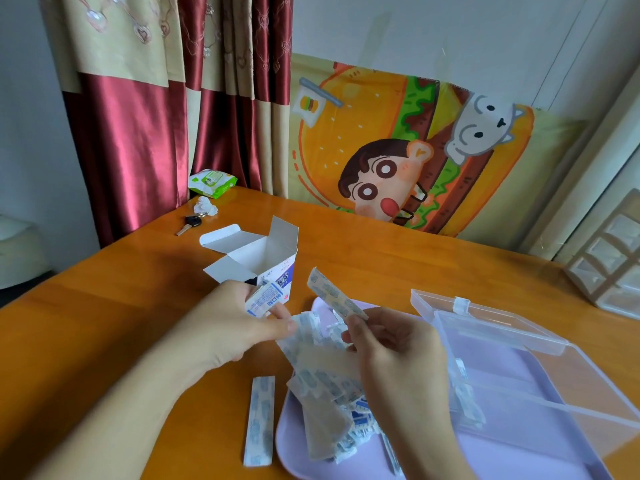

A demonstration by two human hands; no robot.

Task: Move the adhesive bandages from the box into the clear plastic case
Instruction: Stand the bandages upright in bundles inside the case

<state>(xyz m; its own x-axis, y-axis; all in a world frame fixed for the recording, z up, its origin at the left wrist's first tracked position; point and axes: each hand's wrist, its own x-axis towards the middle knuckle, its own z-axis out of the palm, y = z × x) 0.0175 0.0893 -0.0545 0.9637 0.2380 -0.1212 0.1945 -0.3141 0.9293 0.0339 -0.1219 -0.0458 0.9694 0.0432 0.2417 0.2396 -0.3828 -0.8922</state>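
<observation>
The white bandage box (266,258) stands on the wooden table with its top flaps open. My left hand (228,320) holds a small stack of wrapped bandages (265,299) just in front of the box. Pinched in my right hand (391,344) is a single bandage strip (332,296), raised above a loose pile of bandages (325,386) on the lilac tray (519,379). The clear plastic case (540,372) sits open on the tray at the right, with a few bandages at its left wall. One strip (259,420) lies on the table left of the tray.
A key (188,225), a crumpled white scrap (206,206) and a green wipes pack (212,181) lie at the table's far left corner. A beige drawer organiser (609,261) stands at the right edge. Curtains and a cartoon cloth hang behind.
</observation>
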